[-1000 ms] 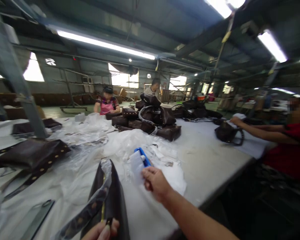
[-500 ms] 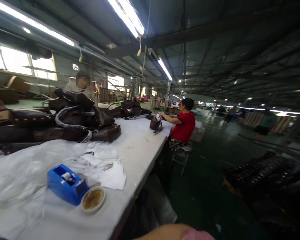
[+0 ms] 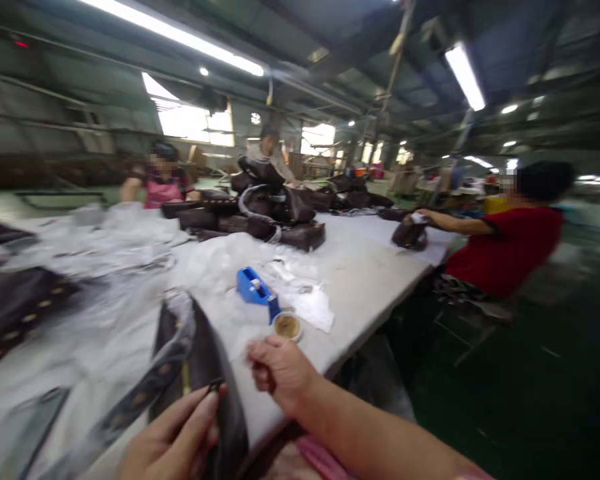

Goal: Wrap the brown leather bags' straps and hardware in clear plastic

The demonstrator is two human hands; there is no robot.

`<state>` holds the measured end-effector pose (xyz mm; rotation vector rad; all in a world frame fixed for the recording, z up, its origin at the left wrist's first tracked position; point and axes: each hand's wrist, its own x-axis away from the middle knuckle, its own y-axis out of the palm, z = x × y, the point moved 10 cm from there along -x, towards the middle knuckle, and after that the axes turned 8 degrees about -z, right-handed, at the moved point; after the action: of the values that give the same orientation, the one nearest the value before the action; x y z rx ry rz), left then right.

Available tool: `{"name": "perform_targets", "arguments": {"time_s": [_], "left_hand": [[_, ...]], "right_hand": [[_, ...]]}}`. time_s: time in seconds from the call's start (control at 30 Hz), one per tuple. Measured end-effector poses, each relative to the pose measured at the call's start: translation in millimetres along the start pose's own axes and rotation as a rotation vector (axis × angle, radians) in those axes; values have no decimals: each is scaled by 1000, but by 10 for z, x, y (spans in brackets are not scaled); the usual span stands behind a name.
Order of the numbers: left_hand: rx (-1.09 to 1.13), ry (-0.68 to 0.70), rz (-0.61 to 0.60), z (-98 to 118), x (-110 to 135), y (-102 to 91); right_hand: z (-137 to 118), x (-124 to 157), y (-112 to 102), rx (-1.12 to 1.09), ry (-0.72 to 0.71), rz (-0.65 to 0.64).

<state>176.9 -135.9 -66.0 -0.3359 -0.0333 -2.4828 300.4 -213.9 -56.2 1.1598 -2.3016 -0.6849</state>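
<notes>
A dark brown handbag [image 3: 207, 353] stands at the table's near edge, with a strap [image 3: 145, 393] studded with round holes or rivets and partly in clear wrap. My left hand [image 3: 180, 433] is closed in front of the bag, thumb and finger pinching a small dark tab [image 3: 214, 387] near a gold-coloured zipper line. To the right, my right hand [image 3: 283, 373] is raised above the table edge with fingers curled together. What it holds, if anything, is blurred. Just beyond it are a small round dish [image 3: 287, 326] of brownish stuff and a blue tape dispenser [image 3: 256, 288].
White wrapping sheets [image 3: 115, 233] spread over the left of the table [image 3: 365, 273]. Dark bags [image 3: 280, 213] are piled at the far side. Another brown bag [image 3: 20, 313] lies at left. Co-workers sit around; one in red [image 3: 510, 247] handles a bag at right.
My view has swung left and down. Both hands and the near handbag have come into sight; earlier only part of a forearm showed at the bottom edge.
</notes>
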Motion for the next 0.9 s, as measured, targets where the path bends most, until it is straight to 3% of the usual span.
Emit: {"name": "perform_targets", "arguments": {"time_s": [0.07, 0.2, 0.37, 0.9], "left_hand": [[5, -35, -66, 26, 168, -159], [-16, 5, -125, 209, 233, -118], [-5, 44, -118, 314, 256, -77], [114, 56, -62, 307, 295, -134]], "right_hand": [[18, 6, 55, -21, -7, -25], [80, 36, 140, -44, -3, -71], [113, 101, 233, -8, 5, -75], [133, 156, 313, 58, -23, -112]]}}
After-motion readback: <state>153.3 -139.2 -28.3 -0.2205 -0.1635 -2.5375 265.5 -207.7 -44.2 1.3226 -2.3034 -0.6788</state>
